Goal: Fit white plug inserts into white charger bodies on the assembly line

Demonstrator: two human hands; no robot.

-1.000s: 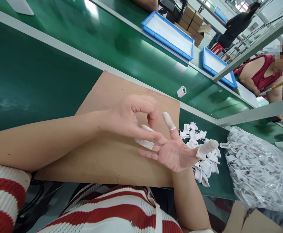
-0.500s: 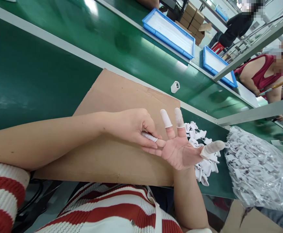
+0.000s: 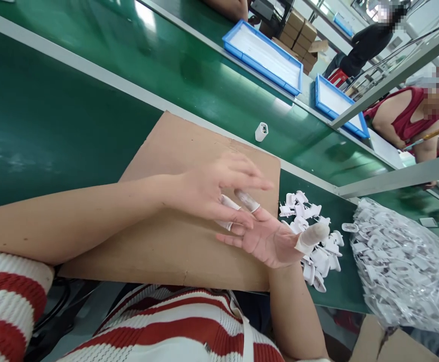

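Note:
My left hand (image 3: 209, 188) reaches in from the left, palm down, fingers extended and thumb apart, slightly blurred. It hovers over the fingers of my right hand (image 3: 270, 244) and partly hides them; whether they touch I cannot tell. My right hand lies palm up with its fingers loosely spread and nothing in the palm. White finger cots cover its thumb (image 3: 313, 235) and several fingers, while the little finger is bare. Beneath both hands is a brown cardboard sheet (image 3: 159, 256). Beside my right hand, small white plastic parts (image 3: 321, 259) are heaped on the green table.
A clear bag of white parts (image 3: 404, 266) stands at the right. On the green belt beyond the cardboard sits a small white block-shaped part (image 3: 262, 131). Blue trays (image 3: 262, 58) lie farther back. A metal frame bar (image 3: 392, 75) crosses at right; other people sit beyond.
My left hand has let go of a cot-covered finger of my right hand and spread open. My right fingers have tipped left beneath it. The white block on the belt has shifted left.

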